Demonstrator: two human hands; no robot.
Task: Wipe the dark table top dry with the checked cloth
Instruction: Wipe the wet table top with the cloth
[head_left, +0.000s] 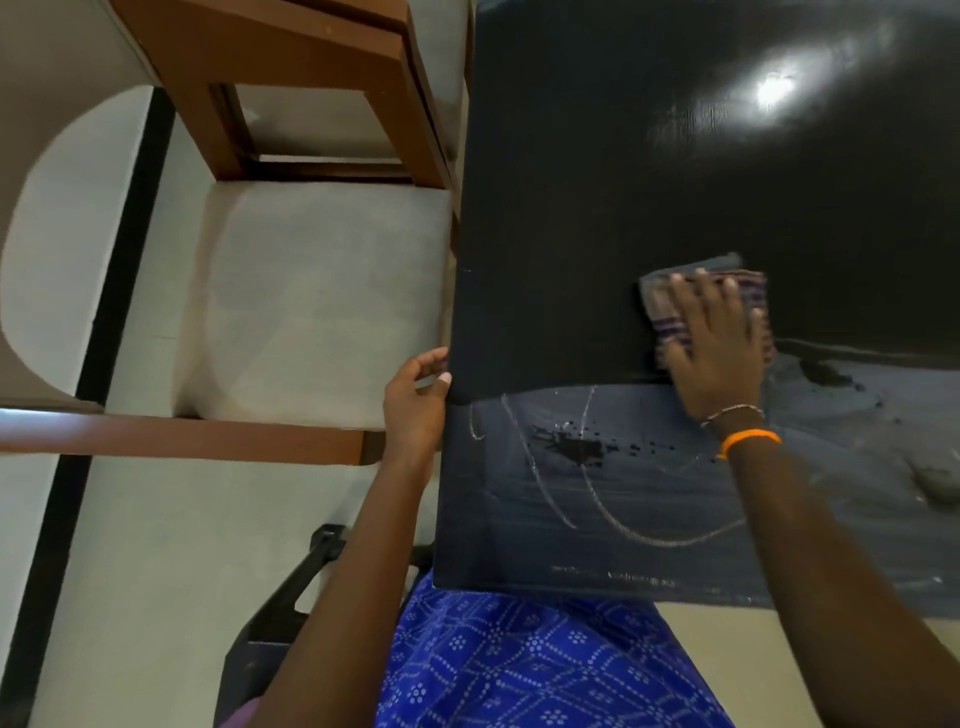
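The dark table top (649, 171) fills the right half of the view, with a lamp's glare at its far right. Its near part looks greyish and streaked, with dark blotches and thin curved lines. A folded checked cloth (670, 299), grey and purple, lies flat on the table. My right hand (714, 343) presses down on it with fingers spread. My left hand (415, 402) grips the table's left edge, thumb on top.
A wooden chair (322, 291) with a pale cushion stands close against the table's left side. A black chair frame (291, 587) shows below my left arm. Blue patterned clothing (519, 665) is at the bottom, under the table's near edge.
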